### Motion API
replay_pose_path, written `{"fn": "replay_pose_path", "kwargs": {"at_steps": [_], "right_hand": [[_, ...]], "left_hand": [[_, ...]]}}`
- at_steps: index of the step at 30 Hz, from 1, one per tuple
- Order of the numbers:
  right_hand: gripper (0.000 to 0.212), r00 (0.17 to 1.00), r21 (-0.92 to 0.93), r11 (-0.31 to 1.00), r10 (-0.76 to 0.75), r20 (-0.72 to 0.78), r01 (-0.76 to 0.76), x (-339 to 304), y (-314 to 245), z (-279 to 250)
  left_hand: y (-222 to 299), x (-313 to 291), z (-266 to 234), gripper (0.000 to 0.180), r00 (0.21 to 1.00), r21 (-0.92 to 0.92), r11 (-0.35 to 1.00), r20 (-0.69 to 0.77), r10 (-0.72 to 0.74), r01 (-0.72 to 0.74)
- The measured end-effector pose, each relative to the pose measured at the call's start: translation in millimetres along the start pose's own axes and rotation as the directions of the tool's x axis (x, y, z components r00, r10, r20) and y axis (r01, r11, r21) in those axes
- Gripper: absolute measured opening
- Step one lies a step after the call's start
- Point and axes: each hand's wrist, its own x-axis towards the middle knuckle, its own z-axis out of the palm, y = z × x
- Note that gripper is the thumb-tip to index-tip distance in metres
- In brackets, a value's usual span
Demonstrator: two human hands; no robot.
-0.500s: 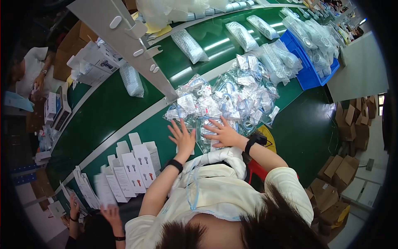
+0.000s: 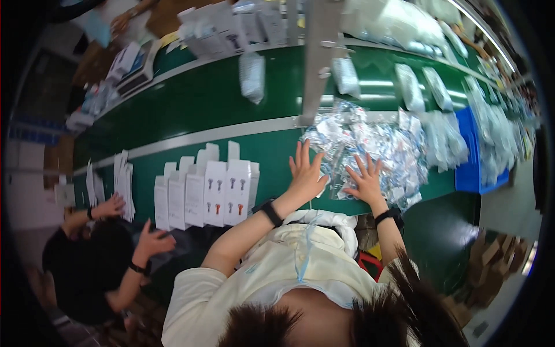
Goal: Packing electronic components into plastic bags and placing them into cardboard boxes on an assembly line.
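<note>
A wide pile of small clear plastic bags lies on the green table in front of me. White slips and blue-and-white cables show through the plastic. At the pile's left edge, my left hand is spread with nothing in it. My right hand is also open, its fingers apart over the near side of the pile. Whether either palm presses on the bags I cannot tell. Left of my left hand stands a row of upright white boxes with small pictures of a handheld device.
A co-worker's hand is by the white boxes. Bubble-wrapped packs lie on the green conveyor beyond a metal post. At right stands a blue bin with more wrapped packs. Cardboard boxes are on the floor.
The view has swung left, so the pile and bin sit further right. Both my hands stay open at the pile. The co-worker's hand, earlier at a blurred white box, is now apart from the row.
</note>
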Motion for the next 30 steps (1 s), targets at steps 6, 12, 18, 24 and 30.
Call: {"fn": "replay_pose_path", "kwargs": {"at_steps": [6, 12, 18, 24, 30], "right_hand": [[0.055, 0.976, 0.546, 0.83, 0.196, -0.097, -0.113, 32.4, -55.6, 14.8], [0.055, 0.972, 0.789, 0.574, 0.201, 0.123, -0.218, 122.6, -177.6, 66.5], [0.043, 0.969, 0.728, 0.64, 0.193, 0.158, -0.246, 161.5, -217.3, 103.2], [0.03, 0.938, 0.796, 0.605, 0.292, -0.189, -0.028, 160.6, -222.0, 52.1], [0.024, 0.859, 0.479, 0.876, 0.195, -0.473, 0.064, 152.9, -228.2, 13.5]], "left_hand": [[-78.8, -61.8, -126.5, 0.069, 0.935, 0.106, 0.981, -0.335, -0.117, 0.161], [-164.0, -107.1, -115.1, 0.064, 0.871, 0.217, 0.862, -0.304, -0.386, 0.458], [-201.9, -115.1, -116.0, 0.05, 0.915, 0.402, 0.825, -0.252, -0.316, 0.396], [-224.9, -121.6, -151.1, 0.045, 0.895, 0.391, 0.805, -0.217, -0.391, 0.446], [-200.2, -113.7, -130.1, 0.053, 1.0, 0.154, 0.988, -0.021, -0.023, 0.026]]}}
